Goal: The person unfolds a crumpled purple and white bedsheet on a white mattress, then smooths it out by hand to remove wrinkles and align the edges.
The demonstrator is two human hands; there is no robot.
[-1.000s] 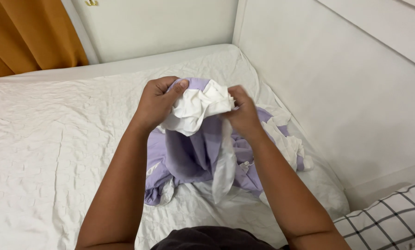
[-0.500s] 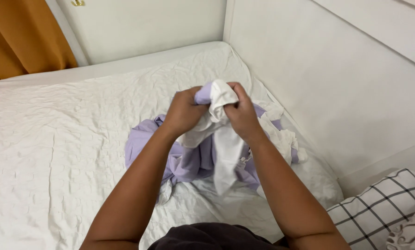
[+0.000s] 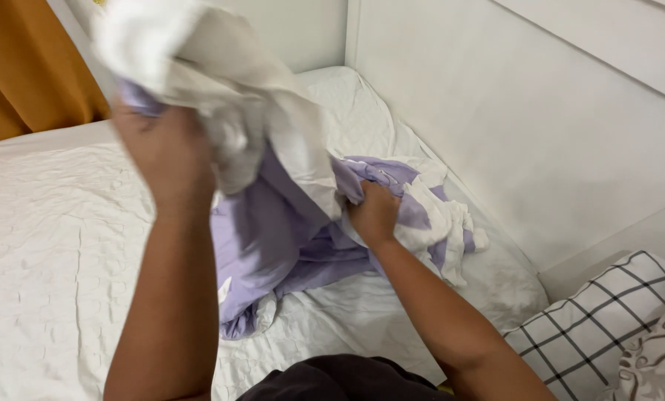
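Cloth (image 3: 273,223), lilac and white, stretches between both hands over the bed (image 3: 43,245): the left hand (image 3: 165,152) clamps one bunched end high, the right hand (image 3: 373,212) grips the other low near the wall (image 3: 540,126), pulling it apart.

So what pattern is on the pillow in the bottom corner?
The white pillow has a thin black grid check, seen in the head view.

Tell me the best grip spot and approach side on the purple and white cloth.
Probably the loose bunched end of the purple and white cloth, taken from above on the wall side. It lies heaped on the bed past the right hand; the left hand has the other end lifted.
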